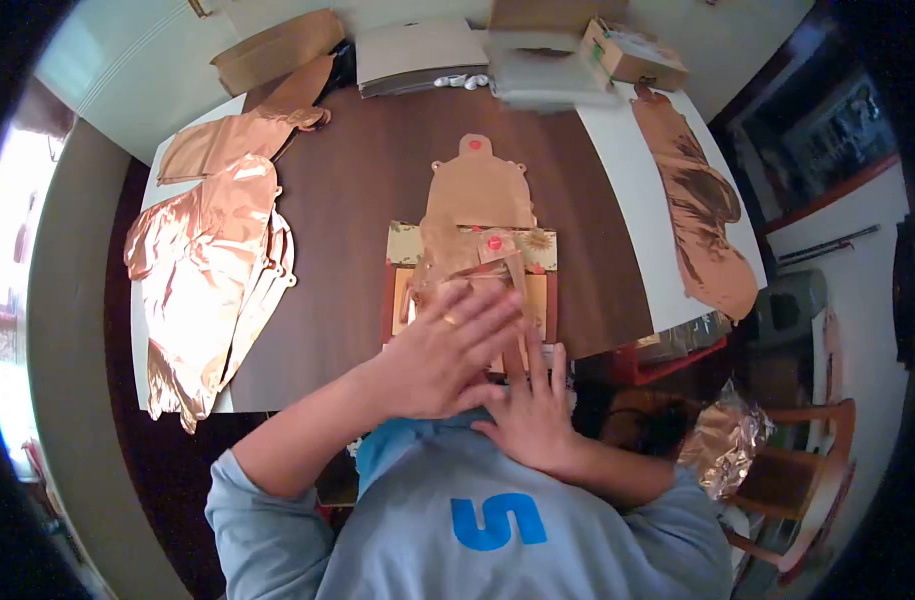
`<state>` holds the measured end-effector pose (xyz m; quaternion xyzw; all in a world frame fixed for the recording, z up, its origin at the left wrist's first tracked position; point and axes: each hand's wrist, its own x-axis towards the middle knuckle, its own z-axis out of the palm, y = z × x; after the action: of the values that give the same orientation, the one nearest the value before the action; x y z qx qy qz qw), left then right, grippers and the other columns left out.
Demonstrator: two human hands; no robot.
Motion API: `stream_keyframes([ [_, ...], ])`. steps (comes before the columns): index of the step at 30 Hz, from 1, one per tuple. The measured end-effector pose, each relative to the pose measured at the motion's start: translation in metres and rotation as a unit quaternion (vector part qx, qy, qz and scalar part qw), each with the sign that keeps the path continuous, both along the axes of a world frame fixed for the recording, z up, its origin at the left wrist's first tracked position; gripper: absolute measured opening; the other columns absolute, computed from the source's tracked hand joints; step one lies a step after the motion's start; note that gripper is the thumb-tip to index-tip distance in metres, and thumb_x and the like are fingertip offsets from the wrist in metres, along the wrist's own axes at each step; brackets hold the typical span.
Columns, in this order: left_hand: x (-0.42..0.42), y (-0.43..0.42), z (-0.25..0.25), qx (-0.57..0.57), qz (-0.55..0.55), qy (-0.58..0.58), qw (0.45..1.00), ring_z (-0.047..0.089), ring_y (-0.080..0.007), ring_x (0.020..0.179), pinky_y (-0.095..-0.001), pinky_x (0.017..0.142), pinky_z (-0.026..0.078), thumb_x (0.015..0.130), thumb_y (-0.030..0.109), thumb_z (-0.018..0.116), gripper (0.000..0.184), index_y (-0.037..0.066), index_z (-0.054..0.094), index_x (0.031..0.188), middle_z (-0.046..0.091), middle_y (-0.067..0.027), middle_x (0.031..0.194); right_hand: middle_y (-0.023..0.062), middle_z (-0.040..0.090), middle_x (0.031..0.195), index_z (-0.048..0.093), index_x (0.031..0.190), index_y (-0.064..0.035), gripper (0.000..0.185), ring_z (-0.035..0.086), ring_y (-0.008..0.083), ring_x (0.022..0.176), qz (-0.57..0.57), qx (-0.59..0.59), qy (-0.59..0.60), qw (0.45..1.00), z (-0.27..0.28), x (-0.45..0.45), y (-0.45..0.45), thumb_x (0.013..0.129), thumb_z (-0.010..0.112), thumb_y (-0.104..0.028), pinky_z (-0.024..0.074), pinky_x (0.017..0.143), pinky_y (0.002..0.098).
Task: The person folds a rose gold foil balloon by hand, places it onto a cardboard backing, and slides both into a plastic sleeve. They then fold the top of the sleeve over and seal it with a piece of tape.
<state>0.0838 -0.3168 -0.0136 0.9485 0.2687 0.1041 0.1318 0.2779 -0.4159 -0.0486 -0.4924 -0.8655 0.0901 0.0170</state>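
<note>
A flat, rose-gold foil balloon [481,195] with small side tabs and a red mark at its top lies in the middle of the table. Its near part looks creased or folded over a floral-patterned board [405,240] with a wooden-looking frame. My left hand [448,345] is stretched flat above or on the near end of the foil, fingers extended; contact is unclear. Partly beneath it, my right hand [536,415] lies with fingers spread, pointing at the board's near edge. Neither hand grips anything. My left hand hides part of the foil.
More flat copper-coloured foil balloons [213,255] are piled at the table's left. Another foil balloon [693,200] lies along the right side. Cardboard boxes [633,55] and a stack of sheets [421,55] stand at the back. A wooden chair [793,490] is at the lower right.
</note>
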Motion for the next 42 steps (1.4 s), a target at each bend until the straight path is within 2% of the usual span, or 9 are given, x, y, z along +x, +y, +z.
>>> stream_keyframes([
  [6,0.008,0.074,-0.038,0.046,-0.084,-0.017,0.995,0.031,-0.0372,0.144,-0.0546,0.118,0.018,0.096,0.056,0.043,0.076,0.007,0.033,0.153,0.035,-0.0164,0.156,0.0299,0.021,0.156,0.033,0.154,-0.0249,0.094,0.017,0.0551,0.143,0.0,0.031,0.015,0.999,0.006,0.0,0.003,0.074,0.077,-0.049,0.016,0.113,0.0688],
  [15,0.017,0.062,0.012,0.132,0.124,-0.011,0.983,0.028,-0.0387,0.146,-0.0566,0.118,0.019,0.091,0.046,0.058,0.077,0.004,0.034,0.151,0.032,-0.0195,0.156,0.0289,0.034,0.148,0.038,0.151,-0.0178,0.083,0.031,0.0509,0.137,0.029,-0.009,0.075,0.997,0.046,0.01,0.022,0.08,0.075,-0.04,0.0239,0.112,0.0625],
  [18,0.016,-0.01,0.018,0.044,0.172,-0.06,0.982,0.026,-0.038,0.147,-0.056,0.118,0.019,0.09,0.048,0.059,0.082,0.002,0.031,0.152,0.03,-0.0189,0.158,0.0237,0.049,0.134,0.049,0.141,-0.0114,0.067,0.046,0.0426,0.125,-0.003,-0.006,0.259,0.966,0.067,0.031,0.054,0.082,0.073,-0.033,0.0356,0.104,0.0556],
  [21,0.017,-0.05,-0.007,0.023,0.156,-0.016,0.987,0.025,-0.0373,0.148,-0.0553,0.119,0.019,0.09,0.05,0.06,0.084,0.001,0.031,0.152,0.029,-0.0182,0.159,0.0173,0.064,0.105,0.061,0.117,-0.005,0.038,0.061,0.0348,0.101,-0.123,0.087,0.273,0.95,0.065,0.052,0.108,0.085,0.07,-0.025,0.0469,0.09,0.0446],
  [23,0.016,-0.059,-0.021,0.031,0.146,0.037,0.988,0.025,-0.0369,0.148,-0.0545,0.119,0.019,0.089,0.05,0.06,0.084,0.002,0.032,0.152,0.03,-0.0178,0.159,0.0175,0.067,0.099,0.062,0.112,-0.002,0.042,0.066,0.0326,0.091,-0.214,-0.002,0.288,0.933,0.046,0.067,0.151,0.083,0.075,-0.03,0.0529,0.081,0.042],
  [27,0.014,-0.06,-0.026,0.065,0.136,0.076,0.986,0.025,-0.0356,0.148,-0.053,0.118,0.021,0.086,0.05,0.063,0.084,0.003,0.035,0.151,0.032,-0.017,0.158,0.0089,0.066,0.078,0.065,0.095,0.0005,0.031,0.063,0.018,0.07,-0.188,-0.16,0.161,0.956,0.046,0.069,0.195,0.081,0.079,-0.024,0.0519,0.065,0.0324],
  [33,0.016,-0.06,-0.027,0.058,0.135,0.072,0.987,0.03,-0.0344,0.146,-0.052,0.117,0.025,0.083,0.049,0.066,0.086,0.004,0.036,0.15,0.034,-0.0148,0.157,0.0063,0.064,0.073,0.062,0.088,0.0005,0.026,0.06,0.0144,0.058,-0.192,-0.253,0.246,0.916,0.059,0.063,0.2,0.086,0.073,-0.023,0.0491,0.053,0.0308],
  [37,0.016,-0.058,-0.026,0.058,0.13,0.071,0.987,0.032,-0.0342,0.145,-0.0515,0.117,0.025,0.084,0.049,0.066,0.085,0.005,0.037,0.15,0.035,-0.0144,0.157,0.0072,0.064,0.077,0.057,0.095,0.0,0.016,0.06,0.0137,0.053,-0.213,-0.11,0.478,0.845,0.039,0.109,0.245,0.096,0.061,-0.016,0.0511,0.049,0.0269],
  [42,0.016,-0.056,-0.023,0.052,0.121,0.084,0.988,0.03,-0.0343,0.146,-0.0513,0.118,0.024,0.085,0.051,0.065,0.084,0.005,0.037,0.15,0.034,-0.0148,0.157,0.0168,0.067,0.084,0.06,0.096,0.0031,0.021,0.069,0.0238,0.064,-0.393,0.079,0.351,0.846,0.066,0.151,0.26,0.093,0.063,-0.017,0.0539,0.058,0.0365],
])
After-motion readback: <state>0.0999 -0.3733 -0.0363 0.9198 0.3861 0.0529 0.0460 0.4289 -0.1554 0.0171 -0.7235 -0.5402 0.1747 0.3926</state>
